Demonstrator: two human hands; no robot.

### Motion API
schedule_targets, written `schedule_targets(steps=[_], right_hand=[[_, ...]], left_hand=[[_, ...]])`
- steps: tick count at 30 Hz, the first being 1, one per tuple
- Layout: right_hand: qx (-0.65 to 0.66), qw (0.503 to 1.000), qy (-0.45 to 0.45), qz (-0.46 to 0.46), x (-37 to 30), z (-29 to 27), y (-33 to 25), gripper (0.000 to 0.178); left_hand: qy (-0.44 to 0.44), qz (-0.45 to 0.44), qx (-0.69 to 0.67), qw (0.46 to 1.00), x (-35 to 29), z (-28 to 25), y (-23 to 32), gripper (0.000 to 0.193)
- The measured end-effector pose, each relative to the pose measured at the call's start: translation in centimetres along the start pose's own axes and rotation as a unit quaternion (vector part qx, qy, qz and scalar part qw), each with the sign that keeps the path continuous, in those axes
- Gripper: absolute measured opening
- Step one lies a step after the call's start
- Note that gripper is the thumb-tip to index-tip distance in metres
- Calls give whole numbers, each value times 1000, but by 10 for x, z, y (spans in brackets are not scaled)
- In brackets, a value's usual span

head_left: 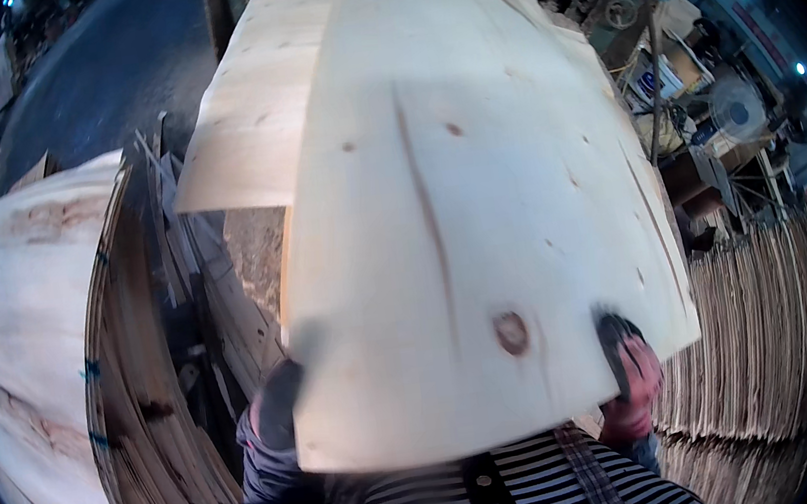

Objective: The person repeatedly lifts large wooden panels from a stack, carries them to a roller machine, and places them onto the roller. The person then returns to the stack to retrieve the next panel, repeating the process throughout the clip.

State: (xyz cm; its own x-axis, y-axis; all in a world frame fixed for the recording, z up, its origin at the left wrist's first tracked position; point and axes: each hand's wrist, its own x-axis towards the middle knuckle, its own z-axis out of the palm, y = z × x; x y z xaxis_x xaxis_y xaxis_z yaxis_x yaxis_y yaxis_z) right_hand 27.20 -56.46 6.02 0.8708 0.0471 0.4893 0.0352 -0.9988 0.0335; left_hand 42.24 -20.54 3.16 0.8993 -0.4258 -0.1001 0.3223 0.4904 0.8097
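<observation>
I hold a large pale wood veneer sheet (464, 214) up in front of me; it has knots and a long dark crack down its middle. My right hand (628, 375), in a red and dark glove, grips the sheet's lower right edge. My left hand (276, 404), in a dark glove, holds its lower left edge and is mostly hidden behind the sheet. A second veneer sheet (251, 120) lies behind and to the upper left of it.
A tall stack of veneer sheets (36, 378) stands at my left, its edges showing. Another stack of thin sheets (757, 340) stands at the right. Machinery, a fan (737, 110) and clutter fill the upper right. Dark floor (119, 65) lies at the upper left.
</observation>
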Motion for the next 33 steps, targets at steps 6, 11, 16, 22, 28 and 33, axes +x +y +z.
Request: schedule_targets(steps=[6,11,16,22,28,33], right_hand=[[71,997,-31,-9,128,75,23,55],[76,997,-19,19,220,167,45,53],[107,993,-2,43,315,261,78,48],[-24,998,4,61,364,313,80,51],[152,985,-62,-59,249,253,29,62],[162,953,-255,-38,114,166,12,73]], left_hand=[[204,89,621,752,56,-48,-59,64],[245,-76,728,635,52,-59,-112,83],[305,-43,718,624,55,-71,-120,83],[240,-34,672,699,54,-84,-111,72],[195,-30,609,768,42,-97,-88,58],[60,71,554,827,37,-69,-47,61]])
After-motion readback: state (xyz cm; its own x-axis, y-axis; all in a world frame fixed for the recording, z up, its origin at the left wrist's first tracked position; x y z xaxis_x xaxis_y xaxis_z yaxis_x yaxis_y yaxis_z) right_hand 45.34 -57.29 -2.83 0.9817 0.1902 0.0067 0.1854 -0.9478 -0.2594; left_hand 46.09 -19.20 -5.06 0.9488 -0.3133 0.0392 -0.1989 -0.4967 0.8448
